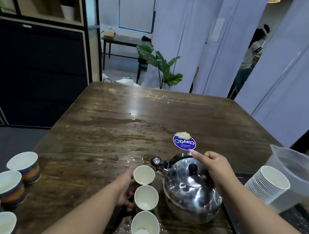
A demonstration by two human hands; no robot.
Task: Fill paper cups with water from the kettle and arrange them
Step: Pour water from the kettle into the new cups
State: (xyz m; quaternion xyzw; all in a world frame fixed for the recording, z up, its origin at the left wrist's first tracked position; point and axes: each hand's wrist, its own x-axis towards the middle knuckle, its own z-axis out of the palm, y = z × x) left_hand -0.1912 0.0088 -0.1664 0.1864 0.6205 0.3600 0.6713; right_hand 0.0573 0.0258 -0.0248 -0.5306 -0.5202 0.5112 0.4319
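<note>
Nearest, 3 paper cups stand in line; left hand steadies them, fingers curled on 1, right hand gripping the kettle handle, lift-and-pour probably next.

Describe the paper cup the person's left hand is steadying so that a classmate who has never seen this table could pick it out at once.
Find the steel kettle near the right of the wooden table. Just left of it, a column of white-lined paper cups runs toward the camera. The one you want is the farthest cup, under the kettle's spout; it alone has the left hand against its side.
</note>
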